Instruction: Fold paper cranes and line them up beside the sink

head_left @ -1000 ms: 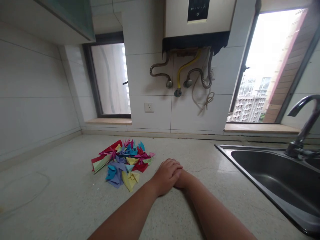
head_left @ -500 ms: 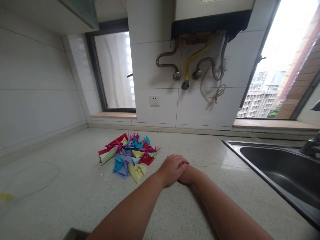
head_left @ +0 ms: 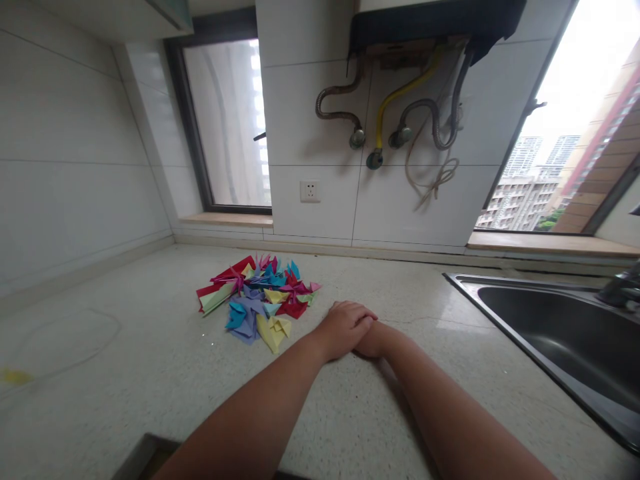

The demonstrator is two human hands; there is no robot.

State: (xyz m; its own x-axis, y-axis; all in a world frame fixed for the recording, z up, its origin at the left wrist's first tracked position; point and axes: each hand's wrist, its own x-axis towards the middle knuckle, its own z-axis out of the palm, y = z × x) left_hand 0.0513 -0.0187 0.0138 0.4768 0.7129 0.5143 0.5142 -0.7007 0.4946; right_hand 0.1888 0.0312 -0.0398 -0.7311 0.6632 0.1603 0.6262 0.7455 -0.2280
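My left hand [head_left: 345,328] lies on top of my right hand [head_left: 369,341] on the pale speckled countertop [head_left: 345,413]. The left fingers rest flat across the back of the right hand, and no object shows in them. My right hand's fingers are hidden underneath. Just left of the hands is a loose pile of folded paper origami [head_left: 260,293] in red, pink, blue, lilac, yellow and light green. A pale yellow folded piece [head_left: 274,332] lies at the pile's near edge, closest to my left forearm.
A metal sink [head_left: 555,333] with a faucet [head_left: 620,287] is set into the counter at the right. Hoses and a yellow pipe [head_left: 400,97] hang below a wall-mounted unit [head_left: 435,27]. A wall socket [head_left: 310,192] and two windows are behind. A dark edge [head_left: 145,457] shows at bottom left.
The view has tilted slightly downward, so the wall and counter sit higher in the picture. My hands stay together in the same pose, and the paper pile has not moved.
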